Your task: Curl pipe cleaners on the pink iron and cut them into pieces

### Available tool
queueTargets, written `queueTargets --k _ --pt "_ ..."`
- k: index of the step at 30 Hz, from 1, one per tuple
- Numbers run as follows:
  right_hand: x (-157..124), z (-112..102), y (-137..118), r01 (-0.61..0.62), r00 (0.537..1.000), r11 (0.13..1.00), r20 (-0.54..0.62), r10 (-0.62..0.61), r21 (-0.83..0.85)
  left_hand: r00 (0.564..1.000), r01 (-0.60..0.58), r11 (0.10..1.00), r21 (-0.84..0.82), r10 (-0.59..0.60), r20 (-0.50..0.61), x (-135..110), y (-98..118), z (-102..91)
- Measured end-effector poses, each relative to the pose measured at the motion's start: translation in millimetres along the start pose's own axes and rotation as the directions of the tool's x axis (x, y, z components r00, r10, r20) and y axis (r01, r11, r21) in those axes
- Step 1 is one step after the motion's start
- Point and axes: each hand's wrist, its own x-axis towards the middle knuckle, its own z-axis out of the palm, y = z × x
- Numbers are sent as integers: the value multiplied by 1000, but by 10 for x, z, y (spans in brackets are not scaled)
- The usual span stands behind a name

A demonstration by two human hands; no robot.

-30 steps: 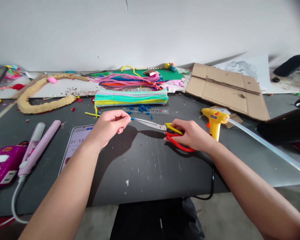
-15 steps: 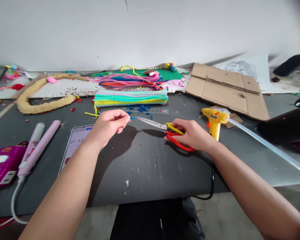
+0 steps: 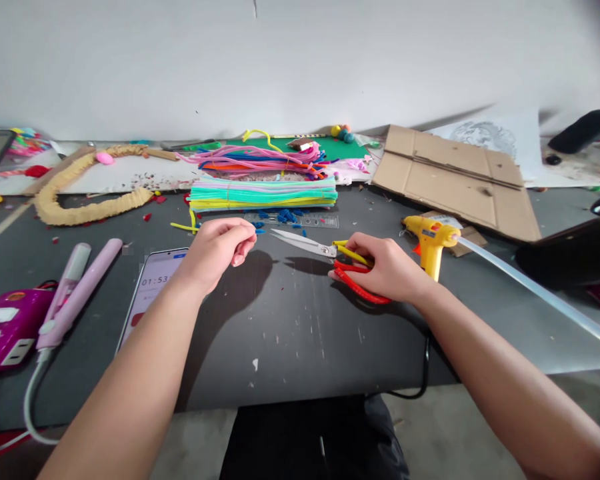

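Note:
My right hand (image 3: 387, 267) grips the red and yellow handles of a pair of scissors (image 3: 325, 253); the steel blades point left toward my left hand. My left hand (image 3: 217, 247) is closed in a pinch a little left of the blade tips, above the dark table (image 3: 290, 333); what it pinches is too small to make out. Small blue cut pieces (image 3: 280, 217) lie on a clear ruler just behind the scissors. A flat bundle of pastel pipe cleaners (image 3: 263, 193) lies beyond that, with loose pink and blue ones (image 3: 253, 160) behind it.
A yellow glue gun (image 3: 430, 237) with a long glue stick stands right of my right hand. Flattened cardboard (image 3: 455, 180) lies at the back right. A phone (image 3: 153, 287), a pink hair iron (image 3: 77, 290) and a magenta power strip (image 3: 5, 327) are on the left. A tan fuzzy loop (image 3: 80, 190) lies at the back left.
The scissor blades have drawn back to the right, away from my left hand's pinch, and a gap now separates them. Both hands stay nearly in place.

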Motion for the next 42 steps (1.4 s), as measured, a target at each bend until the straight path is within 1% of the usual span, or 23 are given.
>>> queueTargets --k 6,12,25,42 --pt "-3 11 15 -3 1000 1000 -15 3 0 1000 16 1000 19 -16 23 11 -11 18" --pt "2 13 38 -3 1000 1000 -15 3 -15 1000 12 998 58 -13 23 3 -10 26" --pt "10 6 42 34 998 999 45 -33 -16 999 7 997 74 -10 34 -1 -2 30" --pt "10 -8 34 32 997 999 67 -32 6 999 9 997 78 -12 44 8 -16 19"
